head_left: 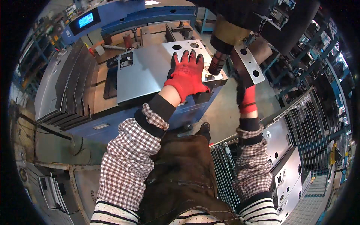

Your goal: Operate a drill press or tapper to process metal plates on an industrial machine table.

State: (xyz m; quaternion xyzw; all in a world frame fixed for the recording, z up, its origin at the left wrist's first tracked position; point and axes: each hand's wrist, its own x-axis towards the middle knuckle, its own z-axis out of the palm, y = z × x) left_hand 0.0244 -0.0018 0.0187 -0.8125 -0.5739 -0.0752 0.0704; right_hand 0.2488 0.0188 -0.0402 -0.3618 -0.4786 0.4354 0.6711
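My left hand point(186, 76), in a red glove with dark fingertips, lies with fingers spread on a flat sheet-metal panel point(142, 77). The panel rests on the bench and has round holes along its far right end and a cutout at its left. Just right of that hand, a dark cylindrical machine head point(217, 62) comes down close to the panel's right corner. Farther right, my gloved right hand point(248, 100) is raised and grips a small bent metal bracket point(250, 65) with round holes. The bracket hides most of its fingers.
Several folded metal panels point(62, 82) stand stacked on the bench's left side. A hammer point(101, 48) lies behind them. A lit screen point(86, 20) is at the far left. Low on the right, a wire cart point(307, 123) holds more punched panels point(287, 176). Shelving lines the right side.
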